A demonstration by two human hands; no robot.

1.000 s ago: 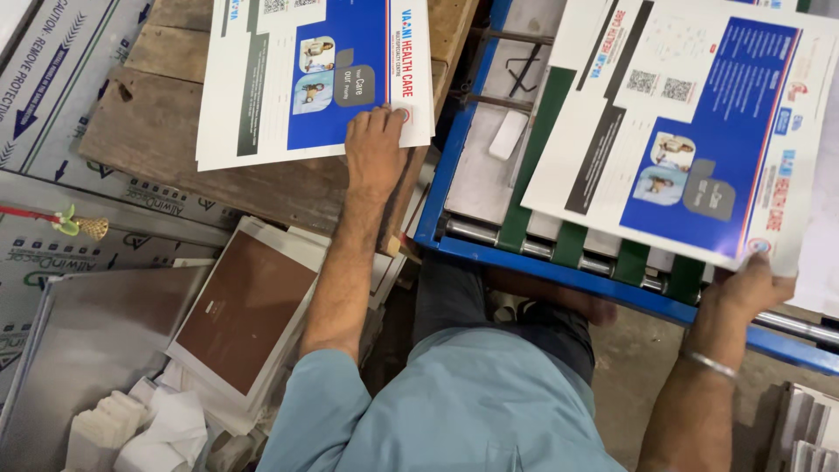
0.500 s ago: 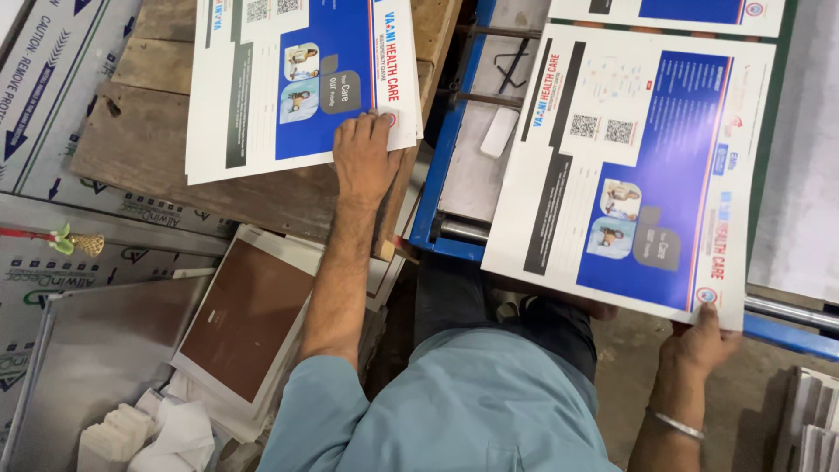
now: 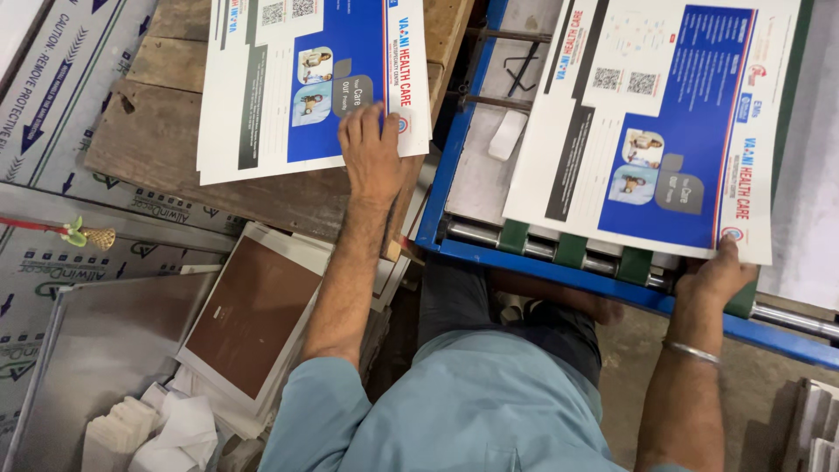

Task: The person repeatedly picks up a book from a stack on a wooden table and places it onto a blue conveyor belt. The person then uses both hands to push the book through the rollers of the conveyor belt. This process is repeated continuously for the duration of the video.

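Observation:
My left hand lies flat, fingers spread, on the near right corner of a stack of printed blue-and-white sheets resting on a wooden pallet. My right hand grips the near right corner of another printed sheet, which lies slanted over the blue-framed machine table with its rollers and green belts. A metal bangle sits on my right wrist.
Below the pallet lie a brown-faced board, metal plates and crumpled white paper. Protective-film sheets cover the left. A grey floor shows at lower right. My light blue shirt fills the bottom centre.
My right hand has drawn the right sheet leftward and turned it over the machine table. My left hand has stayed pressed on the stack's corner.

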